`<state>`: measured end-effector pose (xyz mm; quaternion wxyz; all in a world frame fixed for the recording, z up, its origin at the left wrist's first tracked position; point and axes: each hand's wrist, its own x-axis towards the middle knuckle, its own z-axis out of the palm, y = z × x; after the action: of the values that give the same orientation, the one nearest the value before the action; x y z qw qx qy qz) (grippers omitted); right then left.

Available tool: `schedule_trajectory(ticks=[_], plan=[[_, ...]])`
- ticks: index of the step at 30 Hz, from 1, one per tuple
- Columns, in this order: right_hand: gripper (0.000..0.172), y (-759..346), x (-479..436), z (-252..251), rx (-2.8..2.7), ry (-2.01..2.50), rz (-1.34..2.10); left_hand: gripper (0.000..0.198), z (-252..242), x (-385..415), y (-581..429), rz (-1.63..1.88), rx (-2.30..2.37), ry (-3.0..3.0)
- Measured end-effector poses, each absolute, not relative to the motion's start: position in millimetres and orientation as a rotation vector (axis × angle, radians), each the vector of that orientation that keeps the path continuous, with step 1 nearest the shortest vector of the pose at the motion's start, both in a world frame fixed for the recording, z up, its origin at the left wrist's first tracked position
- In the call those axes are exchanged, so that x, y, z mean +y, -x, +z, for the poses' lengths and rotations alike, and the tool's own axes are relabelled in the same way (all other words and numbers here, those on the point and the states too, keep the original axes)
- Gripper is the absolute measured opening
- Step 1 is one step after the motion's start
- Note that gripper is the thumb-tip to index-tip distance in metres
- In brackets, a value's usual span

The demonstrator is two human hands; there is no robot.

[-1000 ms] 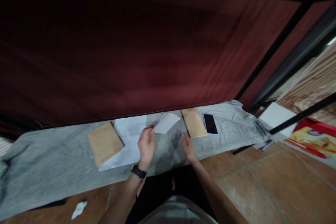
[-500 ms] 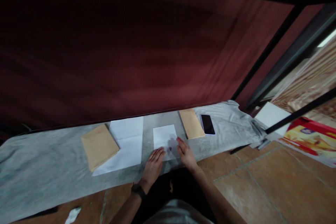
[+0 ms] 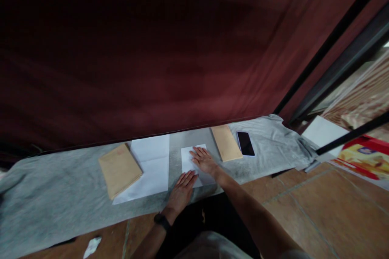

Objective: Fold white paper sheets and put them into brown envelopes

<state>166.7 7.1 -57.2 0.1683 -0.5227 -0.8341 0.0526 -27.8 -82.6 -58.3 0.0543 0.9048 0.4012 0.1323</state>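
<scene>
A small white sheet of paper (image 3: 187, 161), which looks folded, lies flat on the grey cloth in front of me. My right hand (image 3: 204, 160) rests palm down on its upper part, fingers spread. On the lower left edge of the paper lies my left hand (image 3: 182, 189), flat with the fingers stretched out; a dark band is on that wrist. Left of the hands is a larger white sheet (image 3: 154, 170) with crease lines, partly covered by a stack of brown envelopes (image 3: 120, 170). The hands hide part of the small paper.
Right of the paper lie another brown envelope stack (image 3: 226, 143) and a phone (image 3: 245, 143). Grey cloth (image 3: 67, 186) covers the long narrow surface. A dark red panel (image 3: 182, 68) rises behind it. At the right are a red and yellow box (image 3: 364, 156) and black bars.
My right hand has moved from the paper's right edge up and left onto its upper part, fingers now spread. My left hand stays at the lower left edge. The view has shifted slightly.
</scene>
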Motion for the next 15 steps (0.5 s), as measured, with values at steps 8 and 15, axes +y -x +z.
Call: schedule_trajectory(ticks=[8,15], plan=[[0.048,-201.8,-8.4,-56.7,-2.098,1.422,0.544,0.046,-53.0,-76.8,37.1,0.509,1.211,-2.546],[0.06,-244.3,-91.1,-60.8,-2.19,1.333,0.62,0.034,-54.3,-74.5,42.9,0.643,1.224,-2.438]])
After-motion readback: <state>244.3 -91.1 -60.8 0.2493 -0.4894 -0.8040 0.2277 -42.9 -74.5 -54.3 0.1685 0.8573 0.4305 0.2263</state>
